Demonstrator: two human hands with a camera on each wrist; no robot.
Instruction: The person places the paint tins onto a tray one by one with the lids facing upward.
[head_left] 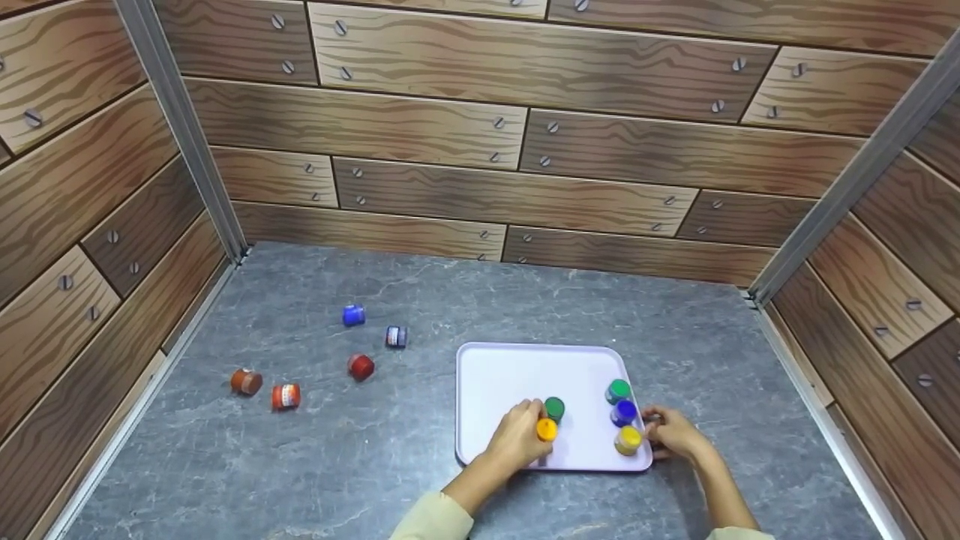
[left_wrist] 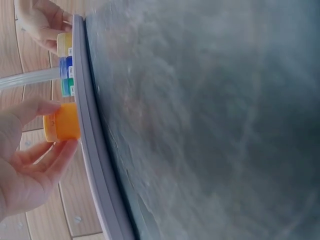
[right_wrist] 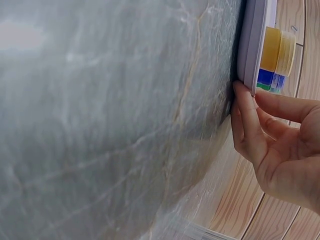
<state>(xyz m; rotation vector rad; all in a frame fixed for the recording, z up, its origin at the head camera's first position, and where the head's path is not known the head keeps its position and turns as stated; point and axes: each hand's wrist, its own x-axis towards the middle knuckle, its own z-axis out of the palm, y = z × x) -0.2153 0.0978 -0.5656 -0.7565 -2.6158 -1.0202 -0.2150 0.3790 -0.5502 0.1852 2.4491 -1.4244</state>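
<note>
Left hand (head_left: pixel 517 435) grasped small orange cylindrical plastic jar (head_left: pixel 547 430), axis upright, near-edge side of green-lidded round jar (head_left: pixel 554 407); right hand (head_left: pixel 673 432) pinched pale-lilac rectangular tray (head_left: pixel 525 367), right edge.

- Five o'clock, the tray (head_left: pixel 510 375), pale smooth plastic, soft sheen on the rim
- Same bearing, the orange jar (left_wrist: pixel 64 122), smooth plastic, fairly matt
- And the yellow jar (right_wrist: pixel 273 49), translucent plastic at one end
- Across to eight o'clock, the red-orange jar (head_left: pixel 286 397) wears a papery label
- Beneath it all, the tabletop (head_left: pixel 187 465), polished-looking and marbled like stone
- Twelve o'clock, the back wall (head_left: pixel 420 127), smooth-looking wood grain
- Ten and two, grey metal posts (head_left: pixel 184 135), dull-looking
- Six o'clock, a sleeve (head_left: pixel 435 517) of matt cloth
</note>
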